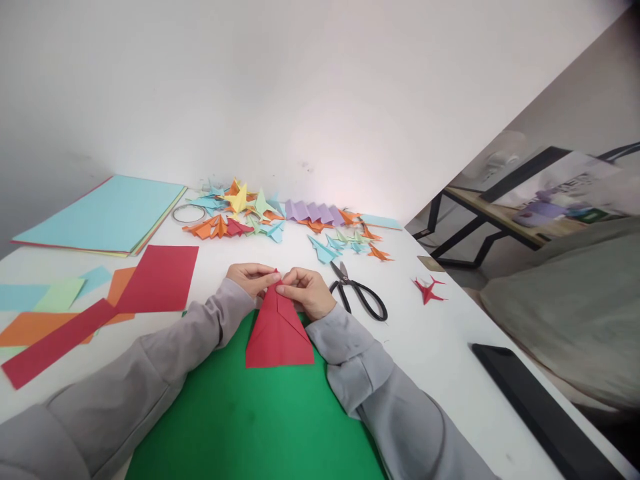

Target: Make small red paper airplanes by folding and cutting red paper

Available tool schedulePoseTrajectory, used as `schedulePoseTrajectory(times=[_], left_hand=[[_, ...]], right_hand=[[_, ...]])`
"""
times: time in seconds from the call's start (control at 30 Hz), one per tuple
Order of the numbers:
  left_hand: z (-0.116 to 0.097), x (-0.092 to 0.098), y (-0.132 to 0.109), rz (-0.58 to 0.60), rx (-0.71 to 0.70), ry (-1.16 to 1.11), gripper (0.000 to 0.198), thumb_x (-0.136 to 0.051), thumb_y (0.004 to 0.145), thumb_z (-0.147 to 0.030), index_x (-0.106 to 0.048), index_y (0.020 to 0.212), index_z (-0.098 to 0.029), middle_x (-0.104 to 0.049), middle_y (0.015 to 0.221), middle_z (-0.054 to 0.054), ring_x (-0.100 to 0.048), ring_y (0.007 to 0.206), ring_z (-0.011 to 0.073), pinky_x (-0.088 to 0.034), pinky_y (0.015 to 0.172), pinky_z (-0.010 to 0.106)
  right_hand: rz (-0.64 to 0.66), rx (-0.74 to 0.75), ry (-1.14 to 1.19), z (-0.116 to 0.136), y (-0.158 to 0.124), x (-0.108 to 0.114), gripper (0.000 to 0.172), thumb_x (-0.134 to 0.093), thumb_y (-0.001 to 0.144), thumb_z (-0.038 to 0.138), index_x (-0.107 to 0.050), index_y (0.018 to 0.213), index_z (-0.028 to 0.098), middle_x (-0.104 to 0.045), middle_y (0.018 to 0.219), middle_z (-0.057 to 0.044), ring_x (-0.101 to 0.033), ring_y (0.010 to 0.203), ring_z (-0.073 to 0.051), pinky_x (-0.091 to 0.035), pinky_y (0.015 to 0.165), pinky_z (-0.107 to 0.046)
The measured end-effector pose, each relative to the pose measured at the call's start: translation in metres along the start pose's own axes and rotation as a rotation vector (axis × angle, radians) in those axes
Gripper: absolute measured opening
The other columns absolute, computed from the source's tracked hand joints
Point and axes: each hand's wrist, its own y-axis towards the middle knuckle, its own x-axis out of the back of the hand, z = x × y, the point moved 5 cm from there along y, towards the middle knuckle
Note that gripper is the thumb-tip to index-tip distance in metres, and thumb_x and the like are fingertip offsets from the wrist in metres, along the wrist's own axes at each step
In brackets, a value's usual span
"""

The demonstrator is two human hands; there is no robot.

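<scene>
A sheet of red paper (279, 340), folded to a narrow point at its far end, lies over a green mat (245, 420). At that point my left hand (251, 279) pinches the left edge between thumb and fingers. My right hand (307, 292) grips the right side of the same tip, thumb on top. The wide end of the red paper spreads toward me, with slanting creases on both sides. Beyond my right hand lies a pair of scissors (357, 287) with black handles, blades slightly parted.
Coloured sheets (105, 213) are stacked at the back left, beside a tape ring (189, 213). Red paper (163, 279) and other pieces lie at left. Folded paper shapes (239, 200) line the wall. A red folded figure (427, 291) and a black object (530, 400) are at right.
</scene>
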Motion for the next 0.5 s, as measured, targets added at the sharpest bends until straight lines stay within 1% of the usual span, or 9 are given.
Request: schedulePoseTrajectory(times=[0.17,0.27,0.37,0.5], left_hand=[[-0.0003,0.0013,0.0016,0.011,-0.019,0.042,0.027,-0.080,0.039,-0.030,-0.066,0.055,-0.014,-0.055,0.041,-0.003,-0.046,0.033,0.0060,-0.038,0.033,0.018],[0.0001,0.0022,0.0032,0.019,-0.037,0.057,0.029,-0.080,0.037,-0.033,-0.064,0.051,-0.014,-0.055,0.040,-0.003,-0.046,0.034,0.0061,-0.037,0.033,0.018],[-0.0007,0.0016,0.0034,0.046,-0.063,0.065,0.030,-0.080,0.034,-0.034,-0.063,0.048,-0.014,-0.056,0.041,-0.003,-0.046,0.035,0.0060,-0.037,0.034,0.018],[-0.0027,-0.0004,0.0014,0.089,-0.078,0.103,0.028,-0.078,0.041,-0.035,-0.061,0.047,-0.014,-0.053,0.039,-0.003,-0.043,0.035,0.0049,-0.034,0.034,0.017]], right_hand=[[0.012,-0.011,-0.028,0.0004,-0.0010,-0.0006,0.033,-0.080,0.047,0.033,-0.053,0.058,0.017,-0.049,0.038,0.007,-0.036,0.029,-0.004,-0.023,0.028,-0.015],[0.045,-0.002,-0.063,0.0000,-0.0008,-0.0031,0.033,-0.078,0.051,0.037,-0.053,0.058,0.016,-0.049,0.039,0.007,-0.037,0.032,-0.004,-0.025,0.031,-0.016],[0.081,0.028,-0.104,0.0003,-0.0003,-0.0063,0.035,-0.076,0.054,0.040,-0.051,0.054,0.016,-0.045,0.039,0.008,-0.035,0.034,-0.004,-0.025,0.034,-0.017],[0.090,0.043,-0.132,0.0002,-0.0006,-0.0080,0.036,-0.076,0.054,0.040,-0.048,0.050,0.017,-0.042,0.037,0.008,-0.033,0.035,-0.004,-0.022,0.035,-0.018]])
